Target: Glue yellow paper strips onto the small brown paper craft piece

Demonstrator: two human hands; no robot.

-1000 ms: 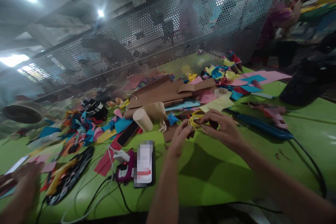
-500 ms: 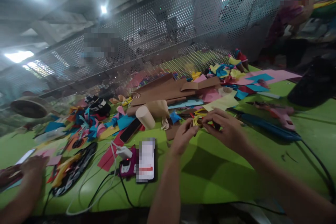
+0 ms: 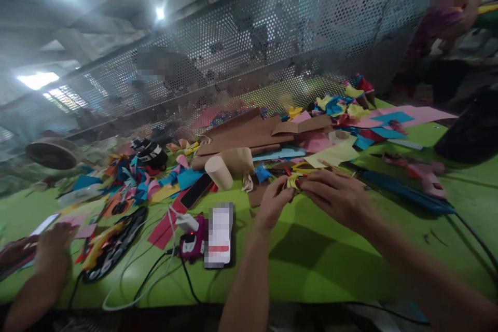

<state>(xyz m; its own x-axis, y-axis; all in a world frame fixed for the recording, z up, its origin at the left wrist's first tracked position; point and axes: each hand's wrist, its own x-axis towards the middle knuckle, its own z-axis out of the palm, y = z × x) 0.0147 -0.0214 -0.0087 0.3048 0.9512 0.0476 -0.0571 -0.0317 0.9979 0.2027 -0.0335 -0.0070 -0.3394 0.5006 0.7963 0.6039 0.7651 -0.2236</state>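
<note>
My left hand (image 3: 275, 201) pinches a small yellow coil of thin strip or cord (image 3: 292, 182) between thumb and fingers. My right hand (image 3: 337, 194) comes in from the right, its bent fingers closed together against the coil's right side. What lies under those fingertips is hidden. Just behind my hands are loose yellow strips (image 3: 305, 167), a sheet of pale yellow paper (image 3: 334, 151) and a crumpled blue paper piece (image 3: 262, 173). A cream cardboard tube (image 3: 219, 172) stands tilted to the left of them.
A lit phone (image 3: 219, 233) lies beside a magenta power adapter (image 3: 192, 241) with trailing cables. On the right are a long blue tool (image 3: 406, 192) and a pink glue gun (image 3: 431, 181), both near a dark container (image 3: 469, 127). Another person's hand (image 3: 54, 246) rests at far left.
The right hand's fingers have closed in nearer to the yellow coil and flattened over its right side. The left hand keeps its pinch. The whole view has shifted slightly.
</note>
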